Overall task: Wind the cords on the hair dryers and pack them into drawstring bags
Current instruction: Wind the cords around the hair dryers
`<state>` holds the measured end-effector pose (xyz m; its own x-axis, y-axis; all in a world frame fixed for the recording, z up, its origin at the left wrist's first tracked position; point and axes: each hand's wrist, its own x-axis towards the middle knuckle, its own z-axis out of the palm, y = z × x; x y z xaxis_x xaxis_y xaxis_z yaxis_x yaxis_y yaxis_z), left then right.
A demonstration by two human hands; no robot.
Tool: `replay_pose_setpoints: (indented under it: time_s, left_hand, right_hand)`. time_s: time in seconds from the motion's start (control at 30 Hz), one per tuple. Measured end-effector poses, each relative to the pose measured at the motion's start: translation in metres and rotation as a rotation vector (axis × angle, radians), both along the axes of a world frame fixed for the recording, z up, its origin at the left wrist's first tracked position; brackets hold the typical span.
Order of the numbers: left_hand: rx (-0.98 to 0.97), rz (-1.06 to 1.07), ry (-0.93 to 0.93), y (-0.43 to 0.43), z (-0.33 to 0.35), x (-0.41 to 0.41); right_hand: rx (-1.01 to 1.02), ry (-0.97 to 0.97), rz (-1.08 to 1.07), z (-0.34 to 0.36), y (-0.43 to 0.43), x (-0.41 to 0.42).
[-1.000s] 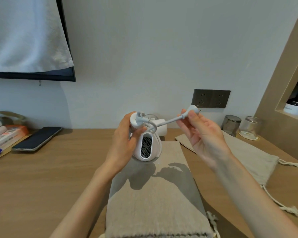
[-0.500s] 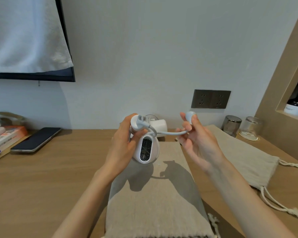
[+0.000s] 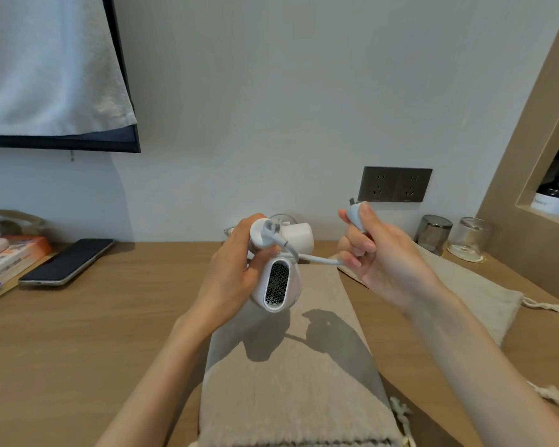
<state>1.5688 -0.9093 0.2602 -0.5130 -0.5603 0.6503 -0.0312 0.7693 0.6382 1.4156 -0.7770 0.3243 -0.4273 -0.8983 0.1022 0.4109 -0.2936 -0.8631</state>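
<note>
The left hand [image 3: 231, 272] grips a white hair dryer [image 3: 276, 283] above a beige drawstring bag [image 3: 291, 391] lying flat on the wooden tabletop [image 3: 78, 333] — its honeycomb grille faces the camera. The right hand [image 3: 373, 256] pinches the plug [image 3: 355, 216] at the end of the cord [image 3: 320, 259], raised beside the dryer. A second bag [image 3: 475, 295] lies to the right.

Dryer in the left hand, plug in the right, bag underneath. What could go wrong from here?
1. The cord between hair dryer and plug hangs loose; if the right hand releases it untucked, the wraps may unwind.
2. The left hand holds the hair dryer in the air above the drawstring bag; a slip could drop it.
3. The glasses stand near the right arm; a wide swing could knock them.
</note>
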Motion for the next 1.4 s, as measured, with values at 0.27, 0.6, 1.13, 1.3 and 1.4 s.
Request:
replay_pose_setpoints:
  time_s: [0.27, 0.6, 1.13, 1.3, 1.4]
  left_hand:
    - [0.120, 0.006, 0.150, -0.005, 0.002, 0.000]
    - [0.468, -0.034, 0.400, 0.008, 0.001, -0.012]
    - [0.503, -0.022, 0.245, -0.033, -0.016, 0.005]
    - [0.396, -0.033, 0.018, -0.048, -0.015, 0.029]
    - [0.372, -0.025, -0.114, -0.051, -0.019, 0.032]
  right_hand:
    - [-0.088, 0.120, -0.038, 0.004, 0.003, 0.005]
    - [-0.229, 0.248, -0.136, -0.005, 0.010, 0.005]
    - [-0.087, 0.220, -0.399, -0.068, -0.026, 0.015]
    - [-0.097, 0.234, -0.377, -0.076, -0.036, 0.022]
    - [-0.083, 0.298, -0.391, -0.078, -0.042, 0.025]
